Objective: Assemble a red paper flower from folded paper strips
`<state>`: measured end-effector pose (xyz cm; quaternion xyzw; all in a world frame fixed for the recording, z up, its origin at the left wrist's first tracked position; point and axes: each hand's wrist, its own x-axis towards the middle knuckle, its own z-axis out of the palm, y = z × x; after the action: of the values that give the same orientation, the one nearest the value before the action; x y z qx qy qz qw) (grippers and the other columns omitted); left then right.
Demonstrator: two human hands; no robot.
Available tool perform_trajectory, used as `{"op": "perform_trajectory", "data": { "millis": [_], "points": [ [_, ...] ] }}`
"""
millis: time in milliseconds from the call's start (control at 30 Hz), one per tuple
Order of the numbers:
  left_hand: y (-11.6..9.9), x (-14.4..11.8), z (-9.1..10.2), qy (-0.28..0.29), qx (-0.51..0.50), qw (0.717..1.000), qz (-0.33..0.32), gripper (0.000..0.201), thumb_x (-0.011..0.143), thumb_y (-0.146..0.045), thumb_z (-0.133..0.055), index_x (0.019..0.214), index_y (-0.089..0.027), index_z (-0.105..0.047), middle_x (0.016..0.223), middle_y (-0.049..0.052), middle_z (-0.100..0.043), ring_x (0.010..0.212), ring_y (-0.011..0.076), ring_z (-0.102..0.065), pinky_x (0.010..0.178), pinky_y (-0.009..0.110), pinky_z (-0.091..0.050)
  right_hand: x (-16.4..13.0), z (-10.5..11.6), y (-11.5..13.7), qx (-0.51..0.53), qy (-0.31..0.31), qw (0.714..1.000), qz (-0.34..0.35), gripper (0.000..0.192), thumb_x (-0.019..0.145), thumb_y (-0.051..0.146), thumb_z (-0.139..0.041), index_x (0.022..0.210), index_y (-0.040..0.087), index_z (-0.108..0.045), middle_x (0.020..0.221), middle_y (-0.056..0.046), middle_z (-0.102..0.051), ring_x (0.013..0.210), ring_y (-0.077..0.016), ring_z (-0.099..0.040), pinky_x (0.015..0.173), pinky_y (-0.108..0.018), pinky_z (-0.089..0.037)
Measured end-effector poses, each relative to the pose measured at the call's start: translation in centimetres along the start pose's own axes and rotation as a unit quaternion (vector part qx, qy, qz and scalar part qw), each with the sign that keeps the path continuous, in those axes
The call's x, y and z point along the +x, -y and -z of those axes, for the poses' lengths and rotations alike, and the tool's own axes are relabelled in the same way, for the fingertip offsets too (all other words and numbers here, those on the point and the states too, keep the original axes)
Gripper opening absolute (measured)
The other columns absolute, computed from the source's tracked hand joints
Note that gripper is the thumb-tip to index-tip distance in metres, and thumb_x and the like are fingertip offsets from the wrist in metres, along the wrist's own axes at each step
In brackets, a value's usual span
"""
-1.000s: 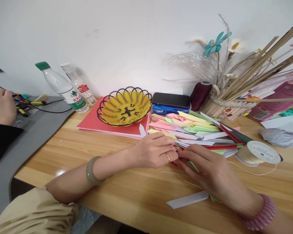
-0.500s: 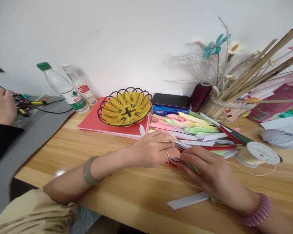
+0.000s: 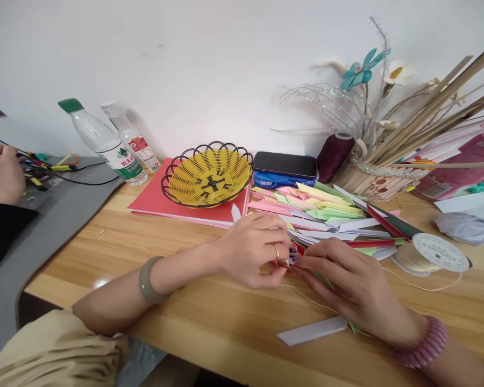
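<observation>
Between my hands is a small folded-paper piece (image 3: 293,253) in red and lilac, mostly covered by fingers. My left hand (image 3: 260,250), with a gold ring, is closed on its left side. The fingers of my right hand (image 3: 342,279) pinch it from the right. Beneath my right hand a strip of green paper shows in part. A thin cream cord (image 3: 312,300) runs under that hand toward the spool (image 3: 431,255). Nearer the table edge lies a pale folded paper strip (image 3: 312,330). Just behind my hands is a pile of coloured folded strips (image 3: 318,207).
A yellow woven basket (image 3: 212,180) sits on red paper (image 3: 145,196). Behind the strips are a phone (image 3: 285,164), a maroon thread cone (image 3: 335,156) and a stick-covered pot (image 3: 367,183). Two bottles (image 3: 123,158) stand left. Another person's hand (image 3: 2,169) rests over a grey mat (image 3: 76,199).
My left hand's fingers have shifted and curled lower around the paper piece, and more of its lilac folds show. My right hand stays nearly in place. The view has shifted slightly.
</observation>
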<state>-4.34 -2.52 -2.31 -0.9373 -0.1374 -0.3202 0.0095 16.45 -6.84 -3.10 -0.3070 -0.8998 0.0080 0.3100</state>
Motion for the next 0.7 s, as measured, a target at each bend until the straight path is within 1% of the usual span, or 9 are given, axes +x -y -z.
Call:
{"op": "perform_trajectory", "data": {
  "millis": [67, 167, 233, 333, 433, 533, 700],
  "points": [
    [-0.2, 0.1, 0.1, -0.007, 0.016, 1.0, 0.017, 0.013, 0.077, -0.027, -0.053, 0.071, -0.016, -0.057, 0.074, 0.0, -0.066, 0.088, 0.0168, -0.054, 0.077, 0.031, -0.042, 0.0, 0.0, 0.1, -0.004, -0.01, 1.0, -0.002, 0.013, 0.082, 0.014, -0.053, 0.094, 0.019, -0.056, 0.082, -0.005, -0.059, 0.073, -0.0132, -0.055, 0.06, -0.025, -0.047],
    [-0.3, 0.4, 0.1, 0.0, 0.03, 0.999, 0.019, 0.011, 0.079, -0.026, -0.052, 0.075, -0.017, -0.058, 0.074, 0.0, -0.066, 0.087, 0.0168, -0.054, 0.075, 0.03, -0.043, 0.0, -0.1, 0.2, -0.01, -0.011, 1.0, -0.011, 0.014, 0.081, 0.014, -0.054, 0.095, 0.018, -0.055, 0.083, -0.005, -0.059, 0.072, -0.013, -0.056, 0.06, -0.024, -0.048],
    [-0.2, 0.5, 0.2, 0.006, 0.021, 1.0, 0.02, 0.011, 0.079, -0.024, -0.052, 0.076, -0.018, -0.059, 0.074, -0.001, -0.067, 0.085, 0.0162, -0.054, 0.074, 0.029, -0.043, 0.0, -0.1, 0.2, -0.015, -0.008, 1.0, -0.013, 0.013, 0.082, 0.015, -0.053, 0.093, 0.019, -0.055, 0.083, -0.005, -0.059, 0.072, -0.0131, -0.056, 0.059, -0.024, -0.048],
    [0.1, 0.5, 0.4, 0.015, 0.001, 0.999, 0.028, 0.014, 0.08, -0.025, -0.052, 0.072, -0.018, -0.06, 0.075, -0.001, -0.067, 0.086, 0.0154, -0.054, 0.076, 0.028, -0.044, 0.1, 0.0, 0.3, -0.022, 0.0, 1.0, -0.012, 0.009, 0.083, 0.015, -0.052, 0.089, 0.019, -0.054, 0.082, -0.005, -0.059, 0.072, -0.0129, -0.056, 0.059, -0.024, -0.047],
    [0.3, 0.4, 0.5, 0.035, -0.021, 0.999, 0.017, 0.017, 0.081, -0.027, -0.052, 0.07, -0.017, -0.06, 0.077, 0.0, -0.068, 0.086, 0.0143, -0.054, 0.079, 0.028, -0.043, 0.2, 0.1, 0.4, -0.011, 0.013, 1.0, -0.005, 0.006, 0.082, 0.014, -0.051, 0.086, 0.019, -0.054, 0.082, -0.005, -0.06, 0.073, -0.0129, -0.055, 0.06, -0.024, -0.046],
    [0.4, 0.5, 0.7, 0.067, -0.03, 0.997, -0.001, 0.018, 0.083, -0.027, -0.05, 0.072, -0.017, -0.06, 0.078, 0.0, -0.067, 0.086, 0.0134, -0.054, 0.08, 0.027, -0.043, 0.3, 0.0, 0.5, 0.004, 0.024, 1.0, 0.001, 0.007, 0.082, 0.013, -0.052, 0.085, 0.018, -0.053, 0.082, -0.004, -0.061, 0.072, -0.013, -0.054, 0.06, -0.025, -0.046],
    [0.0, 0.8, 1.2, 0.101, 0.008, 0.995, 0.011, 0.017, 0.082, -0.024, -0.048, 0.077, -0.018, -0.064, 0.077, 0.0, -0.066, 0.089, 0.0167, -0.052, 0.08, 0.031, -0.042, 0.4, -0.3, 0.6, 0.013, 0.022, 1.0, -0.005, 0.009, 0.083, 0.012, -0.049, 0.087, 0.018, -0.054, 0.078, -0.004, -0.06, 0.069, -0.0128, -0.054, 0.057, -0.024, -0.045]
  ]
}}
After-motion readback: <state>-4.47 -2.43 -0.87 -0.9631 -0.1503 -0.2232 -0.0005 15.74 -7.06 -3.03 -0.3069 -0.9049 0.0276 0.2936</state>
